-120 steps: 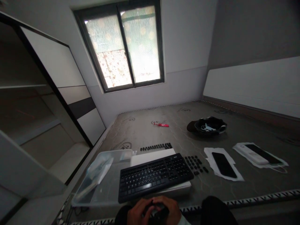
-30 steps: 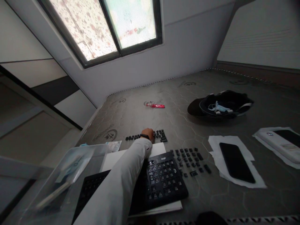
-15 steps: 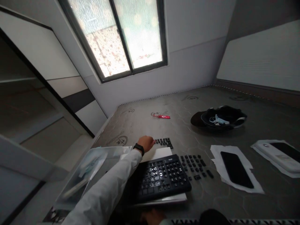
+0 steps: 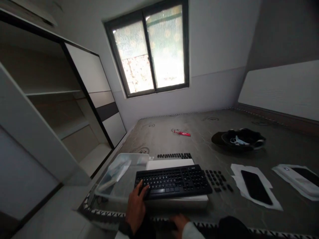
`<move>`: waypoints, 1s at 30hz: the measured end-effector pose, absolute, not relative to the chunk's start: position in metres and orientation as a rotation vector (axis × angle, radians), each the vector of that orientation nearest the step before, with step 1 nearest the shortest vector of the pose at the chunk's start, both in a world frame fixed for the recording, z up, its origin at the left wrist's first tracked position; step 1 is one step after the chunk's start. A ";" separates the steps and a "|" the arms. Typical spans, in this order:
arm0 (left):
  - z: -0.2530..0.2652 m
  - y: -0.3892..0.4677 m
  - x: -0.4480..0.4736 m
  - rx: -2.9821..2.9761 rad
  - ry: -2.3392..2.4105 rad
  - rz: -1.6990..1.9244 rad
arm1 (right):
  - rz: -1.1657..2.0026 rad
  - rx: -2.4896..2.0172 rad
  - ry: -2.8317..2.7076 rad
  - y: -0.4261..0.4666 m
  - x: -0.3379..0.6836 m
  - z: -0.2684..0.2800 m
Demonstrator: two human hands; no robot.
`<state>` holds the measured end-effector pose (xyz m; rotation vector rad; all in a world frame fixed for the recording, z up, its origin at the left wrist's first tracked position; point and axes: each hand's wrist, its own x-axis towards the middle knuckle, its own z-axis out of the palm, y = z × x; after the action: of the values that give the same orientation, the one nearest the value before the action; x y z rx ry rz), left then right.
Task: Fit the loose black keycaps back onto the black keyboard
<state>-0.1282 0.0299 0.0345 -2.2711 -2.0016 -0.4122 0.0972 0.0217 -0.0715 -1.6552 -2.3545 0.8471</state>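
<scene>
Keyboard [image 4: 171, 182], lying flat across the top of a white box [image 4: 171, 163], its right end reaching out past the box's right side. It should be light for its length, with a stiff, smooth plastic case that could slide on the slick top of the box. The small parts on its face are probably the fragile bit, so pressing or squeezing there looks unwise. The best hold would be by the two short ends, thumbs above and fingers beneath; the overhanging right end seems the easiest to get under.

The left hand [image 4: 136, 204] comes in at the box's near left corner, thumb and finger spread apart over the keyboard's left end. The right hand [image 4: 179, 221] is in front of the box, low and clear of the keyboard; it is blurred, so I cannot tell whether its fingers are together or around something.

Just behind the box runs a row of loose keys [image 4: 174, 155], and just to its right sits a cluster of loose keys [image 4: 216, 183]. A clear plastic tub [image 4: 124, 191] stands at the box's left. Farther right of the box lies a phone [image 4: 256, 187] on white paper [image 4: 236, 171], and beyond the box, to the right, a cap [image 4: 219, 139].
</scene>
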 end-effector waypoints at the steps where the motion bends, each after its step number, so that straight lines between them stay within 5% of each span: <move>1: 0.028 0.021 -0.131 -2.233 -1.999 -0.432 | 0.822 -1.696 -2.362 0.016 0.099 -0.067; 11: 0.028 -0.002 -0.132 -2.114 -2.005 -0.483 | 0.730 -1.565 -2.159 -0.006 0.097 -0.038; 30: 0.013 0.016 -0.131 -2.333 -1.858 -0.629 | 1.392 -0.727 -0.596 0.134 0.102 0.058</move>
<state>-0.1309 0.0156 0.0133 -2.3330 -1.8583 -0.6292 0.1017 0.1344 0.0577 -0.7273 -0.5957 1.3923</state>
